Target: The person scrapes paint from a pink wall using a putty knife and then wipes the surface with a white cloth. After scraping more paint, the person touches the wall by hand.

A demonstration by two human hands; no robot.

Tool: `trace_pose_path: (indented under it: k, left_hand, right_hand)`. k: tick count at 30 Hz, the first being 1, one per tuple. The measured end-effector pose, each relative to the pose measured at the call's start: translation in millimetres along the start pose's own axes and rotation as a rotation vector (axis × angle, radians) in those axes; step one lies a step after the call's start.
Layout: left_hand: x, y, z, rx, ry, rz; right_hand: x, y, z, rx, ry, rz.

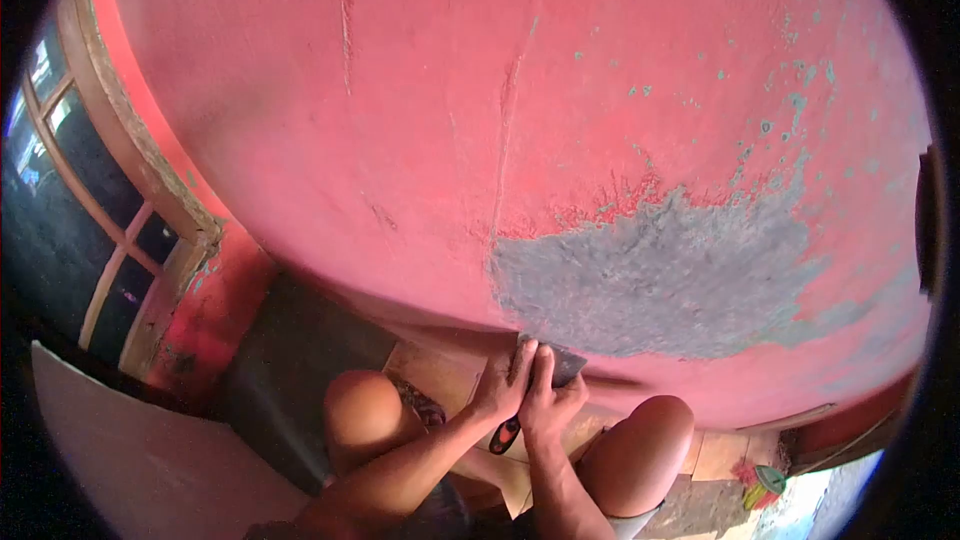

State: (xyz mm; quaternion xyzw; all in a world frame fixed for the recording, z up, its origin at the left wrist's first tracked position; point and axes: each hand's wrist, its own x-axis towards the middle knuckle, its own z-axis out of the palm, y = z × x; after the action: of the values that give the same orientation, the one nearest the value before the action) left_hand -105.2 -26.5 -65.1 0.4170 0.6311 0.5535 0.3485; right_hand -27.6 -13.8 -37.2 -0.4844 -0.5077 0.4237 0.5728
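Note:
Both hands are together low against the pink wall, gripping a scraper. My left hand has its fingers pressed along the left part of the tool. Beside it, my right hand is closed around the other side, thumb pointing up the blade. The scraper's wide dark blade shows past the right fingers, near the lower edge of a bare grey patch. Its black and red handle hangs down between my wrists. Whether the blade edge touches the wall cannot be made out.
My bent knees frame the hands above a tan tiled floor. A dark panel stands at the left, below a wood-framed window. A grey board edge is nearer. A green and red item lies at lower right.

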Motion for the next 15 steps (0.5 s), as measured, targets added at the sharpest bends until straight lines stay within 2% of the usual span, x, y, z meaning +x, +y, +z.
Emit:
trace_pose_path:
  k: [2, 6, 8, 9, 10, 13, 14, 15]
  left_hand:
    - [-2, -24, 3, 0.052, 0.043, -0.004]
    - [-2, 18, -5, -0.03, 0.027, 0.004]
    - [-2, 11, -1, 0.02, 0.067, 0.113]
    - [2, 7, 0, 0.044, 0.097, 0.177]
    - [3, -1, -2, 0.002, 0.04, 0.057]
    - [-2, 3, -3, -0.009, 0.056, -0.028]
    - [-1, 8, -5, -0.043, 0.038, 0.07]
    - [4, 9, -7, -0.035, 0.044, 0.072]
  right_hand:
    - [-4, 3, -1, -0.004, -0.003, 0.037]
    - [2, -18, 5, 0.048, 0.001, 0.023]
    - [6, -14, 5, 0.124, 0.012, 0.008]
    - [4, 1, 2, 0.05, 0.0, -0.02]
    - [1, -1, 2, 0.01, -0.004, -0.016]
    - [-2, -12, 5, 0.016, -0.003, 0.01]
    - [-1, -12, 6, 0.038, -0.001, 0.02]
    - [-1, -5, 7, 0.031, 0.002, 0.02]
